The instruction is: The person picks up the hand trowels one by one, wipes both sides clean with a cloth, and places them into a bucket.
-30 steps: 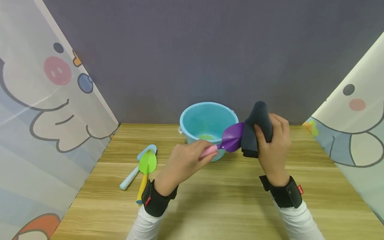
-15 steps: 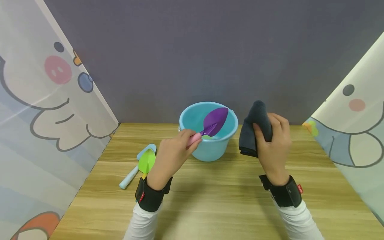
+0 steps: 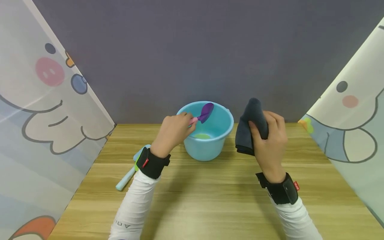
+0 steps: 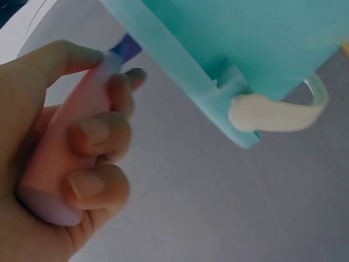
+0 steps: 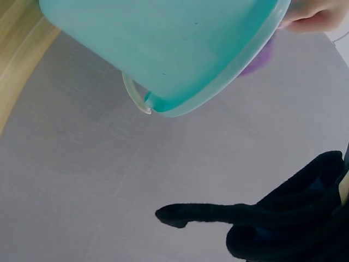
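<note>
My left hand (image 3: 175, 131) grips the pink handle (image 4: 68, 142) of a toy trowel whose purple blade (image 3: 206, 112) hangs over the opening of a light blue bucket (image 3: 205, 150). In the left wrist view the fingers curl round that handle, close beside the bucket's rim. To the right of the bucket, my right hand (image 3: 271, 146) holds a folded dark grey cloth (image 3: 250, 128) above the table. The cloth (image 5: 289, 218) also shows in the right wrist view, apart from the bucket. Something green (image 3: 202, 136) lies at the bucket's bottom; its kind is unclear.
On the wooden table (image 3: 216, 206), a light blue toy tool (image 3: 126, 178) lies at the left, partly under my left forearm. A green trowel there is mostly hidden by the wrist strap. A grey wall (image 3: 192, 60) stands right behind the bucket.
My left hand has drawn the purple trowel away from the cloth, leftward and over the bucket. The right hand stays nearly in place, still holding the cloth.
</note>
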A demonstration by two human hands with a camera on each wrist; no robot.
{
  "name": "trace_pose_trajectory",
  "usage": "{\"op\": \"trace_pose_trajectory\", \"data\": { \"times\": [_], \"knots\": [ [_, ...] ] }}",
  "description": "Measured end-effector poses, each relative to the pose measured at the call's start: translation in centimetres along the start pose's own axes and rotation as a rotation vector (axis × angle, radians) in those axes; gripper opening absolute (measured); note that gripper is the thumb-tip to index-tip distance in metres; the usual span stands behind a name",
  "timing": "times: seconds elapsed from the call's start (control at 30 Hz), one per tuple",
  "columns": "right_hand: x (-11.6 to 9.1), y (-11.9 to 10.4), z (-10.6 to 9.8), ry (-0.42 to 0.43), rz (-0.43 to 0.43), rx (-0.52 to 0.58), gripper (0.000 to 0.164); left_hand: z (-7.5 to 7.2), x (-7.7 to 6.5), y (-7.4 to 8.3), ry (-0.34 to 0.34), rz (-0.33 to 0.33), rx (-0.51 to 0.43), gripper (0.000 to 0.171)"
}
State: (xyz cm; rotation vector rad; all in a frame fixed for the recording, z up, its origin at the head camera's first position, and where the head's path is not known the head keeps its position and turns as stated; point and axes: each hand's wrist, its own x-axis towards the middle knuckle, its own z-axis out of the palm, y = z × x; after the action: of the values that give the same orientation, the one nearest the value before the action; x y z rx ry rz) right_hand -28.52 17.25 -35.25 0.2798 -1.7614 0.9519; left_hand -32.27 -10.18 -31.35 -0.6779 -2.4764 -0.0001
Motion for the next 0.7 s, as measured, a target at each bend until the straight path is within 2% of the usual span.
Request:
{"op": "trace_pose_trajectory", "data": {
  "times": [0.2, 0.33, 0.53, 0.63, 0.7],
  "knots": [
    [0.0, -0.1, -0.1, -0.010, -0.003, -0.008, 0.036, 1.3, 3.7, 0.0, -0.267, 0.017, 0.023, 0.049],
    [0.0, 0.0, -0.1, -0.012, 0.002, -0.010, 0.036, 2.8, 5.3, 0.3, -0.384, 0.032, 0.016, 0.051],
    [0.0, 0.0, -0.1, -0.026, 0.011, -0.014, 0.036, 4.9, 6.3, 1.0, -0.530, 0.034, 0.081, 0.046],
    [0.0, 0.0, -0.1, -0.027, 0.011, -0.008, 0.037, 5.4, 6.4, 1.3, -0.592, 0.033, 0.099, 0.047],
    [0.1, -0.1, -0.1, -0.027, 0.012, -0.006, 0.037, 5.4, 6.5, 1.4, -0.635, 0.024, 0.078, 0.046]
  ]
}}
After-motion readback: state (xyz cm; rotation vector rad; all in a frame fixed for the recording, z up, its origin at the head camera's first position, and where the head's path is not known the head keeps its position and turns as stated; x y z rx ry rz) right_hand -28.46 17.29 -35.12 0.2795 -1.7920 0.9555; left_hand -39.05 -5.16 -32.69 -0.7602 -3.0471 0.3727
